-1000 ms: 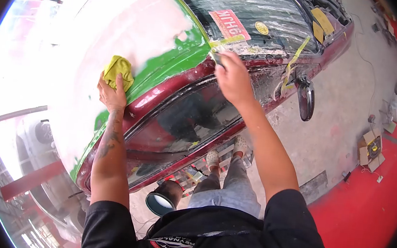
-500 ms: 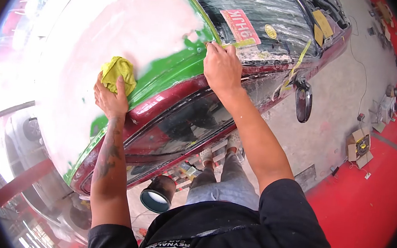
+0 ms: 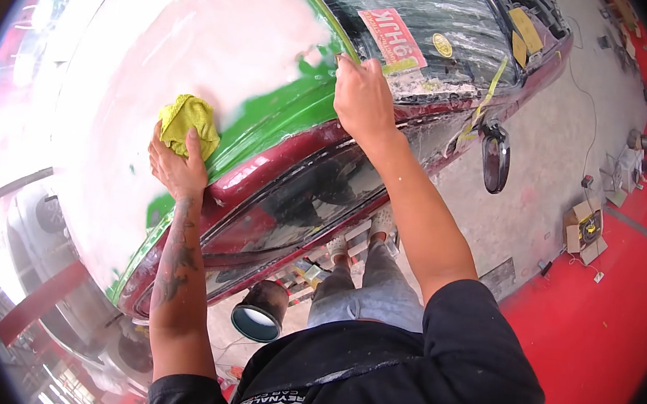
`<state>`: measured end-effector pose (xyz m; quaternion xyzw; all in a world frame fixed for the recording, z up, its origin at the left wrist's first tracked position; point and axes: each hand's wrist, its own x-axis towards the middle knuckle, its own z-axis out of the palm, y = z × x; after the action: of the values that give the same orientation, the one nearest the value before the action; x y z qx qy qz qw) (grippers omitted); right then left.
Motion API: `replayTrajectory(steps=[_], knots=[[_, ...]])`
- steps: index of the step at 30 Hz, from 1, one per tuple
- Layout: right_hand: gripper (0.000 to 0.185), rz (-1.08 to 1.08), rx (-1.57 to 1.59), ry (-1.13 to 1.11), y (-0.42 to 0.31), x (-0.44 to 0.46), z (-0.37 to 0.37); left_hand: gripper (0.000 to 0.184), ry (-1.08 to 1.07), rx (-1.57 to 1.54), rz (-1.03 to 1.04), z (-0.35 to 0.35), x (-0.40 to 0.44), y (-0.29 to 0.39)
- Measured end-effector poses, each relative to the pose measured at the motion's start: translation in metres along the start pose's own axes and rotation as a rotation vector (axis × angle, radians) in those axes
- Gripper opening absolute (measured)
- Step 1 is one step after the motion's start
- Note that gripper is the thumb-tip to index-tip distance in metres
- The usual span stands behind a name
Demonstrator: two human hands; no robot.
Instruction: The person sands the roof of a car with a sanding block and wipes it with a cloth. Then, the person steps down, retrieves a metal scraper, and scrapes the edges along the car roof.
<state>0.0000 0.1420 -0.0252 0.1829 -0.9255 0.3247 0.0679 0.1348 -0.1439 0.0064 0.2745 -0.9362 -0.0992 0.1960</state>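
Observation:
My left hand (image 3: pixel 177 164) rests on the car roof with its fingers and thumb around a crumpled yellow-green cloth (image 3: pixel 190 123). Beneath both hands, the roof (image 3: pixel 251 65) shows pale pinkish-white in the middle and bright green along its side edge. At the front corner, by the windshield's border, my right hand (image 3: pixel 364 102) is closed in a pinch. Whatever lies between its fingertips is too small to make out. Beside that hand is the dusty windshield (image 3: pixel 424 18), which carries a red-and-white sticker (image 3: pixel 393 37) and a strip of yellow tape (image 3: pixel 401 66).
A dark side mirror (image 3: pixel 494 157) sticks out from the maroon car body (image 3: pixel 281 164). Below the door stands a dark bucket (image 3: pixel 262 308) with whitish liquid. To the right, an open cardboard box (image 3: pixel 584 231) sits on the floor, with a cable nearby.
My right hand has shifted slightly up along the windshield edge, and its fingers have curled in more. My left hand and the cloth have barely moved.

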Motion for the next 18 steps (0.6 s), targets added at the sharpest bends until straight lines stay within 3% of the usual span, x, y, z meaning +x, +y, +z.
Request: replayTrajectory(steps=[3, 12, 18], knots=[[0.028, -0.039, -0.019, 0.084, 0.002, -0.025, 0.0, 0.071, 0.005, 0.006, 0.006, 0.0, 0.002, 0.003], [0.03, -0.019, 0.069, 0.05, 0.006, -0.022, -0.002, 0.07, 0.006, 0.015, 0.008, 0.001, 0.002, 0.002], [0.029, -0.059, 0.046, -0.001, 0.01, 0.033, 0.013, 0.07, -0.004, 0.001, 0.008, -0.001, 0.001, 0.002]])
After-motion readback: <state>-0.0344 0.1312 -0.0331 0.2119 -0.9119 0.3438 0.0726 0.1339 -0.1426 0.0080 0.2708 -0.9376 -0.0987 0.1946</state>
